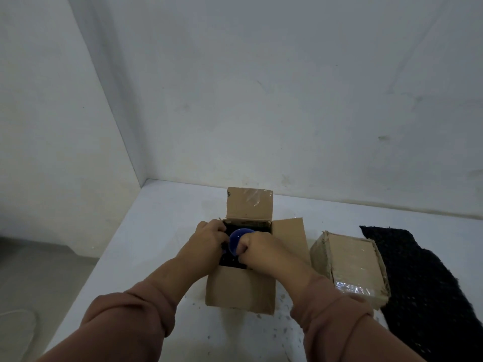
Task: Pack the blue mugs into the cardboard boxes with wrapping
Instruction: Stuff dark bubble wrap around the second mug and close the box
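Though open-topped, box (240, 290) w/ blue mug (237, 240) inside

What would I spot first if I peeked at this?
The shiny blue mug in the middle, gripped by the left hand and right hand inside the open cardboard box. Right of it sits a taped box, then the black wrapping at the far right.

A blue mug (236, 240) is gripped from either side by the left hand (206, 239) and the right hand (261, 250) inside an open cardboard box (241, 291) lined with dark wrapping (231, 261), set on a white table (146, 244). A taped box (350, 259) is seen to its right, beside a black cloth (423, 278).
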`<state>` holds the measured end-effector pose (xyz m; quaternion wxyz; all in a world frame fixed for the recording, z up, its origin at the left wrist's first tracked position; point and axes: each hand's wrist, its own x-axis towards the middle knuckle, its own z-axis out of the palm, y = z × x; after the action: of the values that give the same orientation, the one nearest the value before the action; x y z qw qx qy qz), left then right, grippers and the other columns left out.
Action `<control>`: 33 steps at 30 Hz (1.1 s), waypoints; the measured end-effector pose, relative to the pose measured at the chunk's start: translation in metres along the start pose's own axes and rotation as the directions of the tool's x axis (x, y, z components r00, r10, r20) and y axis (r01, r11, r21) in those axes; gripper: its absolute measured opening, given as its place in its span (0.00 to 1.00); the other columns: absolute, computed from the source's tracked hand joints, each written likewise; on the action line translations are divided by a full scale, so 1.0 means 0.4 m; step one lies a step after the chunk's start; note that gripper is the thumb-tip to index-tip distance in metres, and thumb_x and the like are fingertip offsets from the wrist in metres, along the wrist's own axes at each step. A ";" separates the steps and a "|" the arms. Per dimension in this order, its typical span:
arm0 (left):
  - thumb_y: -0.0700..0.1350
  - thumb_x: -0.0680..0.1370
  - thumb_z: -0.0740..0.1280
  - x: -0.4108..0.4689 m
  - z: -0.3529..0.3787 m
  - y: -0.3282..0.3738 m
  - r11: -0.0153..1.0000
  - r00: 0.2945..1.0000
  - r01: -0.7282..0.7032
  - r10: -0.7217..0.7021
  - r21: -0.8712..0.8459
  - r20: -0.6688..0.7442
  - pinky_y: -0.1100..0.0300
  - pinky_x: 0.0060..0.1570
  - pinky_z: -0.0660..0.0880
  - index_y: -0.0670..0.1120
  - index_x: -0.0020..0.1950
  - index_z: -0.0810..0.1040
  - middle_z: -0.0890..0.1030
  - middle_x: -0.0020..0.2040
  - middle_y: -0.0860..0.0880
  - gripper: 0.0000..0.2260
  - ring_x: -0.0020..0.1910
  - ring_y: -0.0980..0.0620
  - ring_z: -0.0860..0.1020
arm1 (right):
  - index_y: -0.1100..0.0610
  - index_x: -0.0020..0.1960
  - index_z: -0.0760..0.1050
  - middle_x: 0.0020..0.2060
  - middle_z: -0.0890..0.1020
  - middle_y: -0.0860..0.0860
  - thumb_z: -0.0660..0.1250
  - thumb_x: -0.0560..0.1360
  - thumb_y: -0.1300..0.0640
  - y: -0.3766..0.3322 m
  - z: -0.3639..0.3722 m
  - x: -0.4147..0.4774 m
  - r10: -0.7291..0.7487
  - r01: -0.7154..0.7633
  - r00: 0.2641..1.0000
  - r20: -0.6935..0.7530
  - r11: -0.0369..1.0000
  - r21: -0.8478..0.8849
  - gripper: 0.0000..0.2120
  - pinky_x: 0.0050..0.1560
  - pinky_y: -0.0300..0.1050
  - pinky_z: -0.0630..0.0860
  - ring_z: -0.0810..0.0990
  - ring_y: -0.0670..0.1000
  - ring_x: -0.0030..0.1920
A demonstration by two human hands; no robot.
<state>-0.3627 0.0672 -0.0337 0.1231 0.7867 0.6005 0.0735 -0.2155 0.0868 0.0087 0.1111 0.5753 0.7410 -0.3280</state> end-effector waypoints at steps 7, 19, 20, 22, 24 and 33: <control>0.42 0.79 0.62 -0.015 0.004 0.013 0.993 0.994 0.066 -0.074 -0.100 -0.080 0.62 0.63 0.66 0.49 0.60 0.80 0.71 0.68 0.51 0.12 0.63 0.50 0.68 | 0.59 0.64 0.75 0.60 0.79 0.56 0.54 0.80 0.62 -0.028 0.046 -0.006 -0.031 0.022 0.993 0.116 0.997 0.075 0.16 0.60 0.46 0.69 0.75 0.57 0.60; 0.43 0.79 0.63 -0.020 0.007 0.018 0.991 0.991 0.077 -0.088 -0.108 -0.098 0.61 0.61 0.68 0.49 0.62 0.78 0.71 0.69 0.51 0.13 0.62 0.49 0.70 | 0.61 0.56 0.77 0.48 0.80 0.56 0.58 0.78 0.56 -0.024 0.031 -0.016 0.061 -0.077 0.994 0.091 0.980 0.183 0.13 0.50 0.45 0.73 0.78 0.53 0.48; 0.44 0.79 0.63 -0.019 0.005 0.017 0.994 0.993 0.069 -0.078 -0.089 -0.094 0.61 0.61 0.68 0.49 0.63 0.78 0.71 0.69 0.52 0.13 0.62 0.50 0.70 | 0.62 0.59 0.76 0.53 0.81 0.57 0.59 0.78 0.57 -0.021 0.023 -0.019 0.086 -0.099 0.993 0.075 0.978 0.185 0.14 0.55 0.47 0.73 0.78 0.55 0.54; 0.45 0.79 0.63 -0.018 0.001 0.015 0.998 0.995 0.055 -0.058 -0.042 -0.076 0.60 0.61 0.68 0.50 0.64 0.76 0.70 0.69 0.52 0.14 0.62 0.50 0.69 | 0.62 0.61 0.75 0.57 0.80 0.57 0.59 0.78 0.57 -0.009 0.017 -0.038 0.093 -0.096 0.995 0.026 0.980 0.175 0.15 0.59 0.47 0.72 0.77 0.55 0.57; 0.48 0.78 0.63 -0.016 -0.008 0.021 0.998 0.995 0.048 -0.044 0.047 -0.086 0.58 0.62 0.67 0.52 0.65 0.75 0.71 0.68 0.52 0.15 0.64 0.50 0.68 | 0.57 0.61 0.76 0.60 0.78 0.52 0.58 0.78 0.58 0.014 0.015 -0.070 0.023 0.000 0.993 -0.113 0.980 0.197 0.15 0.56 0.44 0.72 0.76 0.54 0.58; 0.41 0.75 0.61 0.009 0.007 0.315 0.965 0.945 -0.192 0.133 -0.179 -0.299 0.53 0.52 0.71 0.46 0.51 0.83 0.80 0.53 0.49 0.12 0.53 0.45 0.76 | 0.45 0.33 0.75 0.38 0.82 0.51 0.61 0.74 0.63 0.297 -0.008 -0.264 0.365 0.231 0.656 -0.660 0.736 0.636 0.16 0.46 0.50 0.77 0.81 0.55 0.44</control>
<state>-0.2441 0.0391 -0.0009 0.1098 0.7979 0.5338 0.2576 -0.0718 0.0211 0.0259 -0.4074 0.6858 0.5234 -0.2996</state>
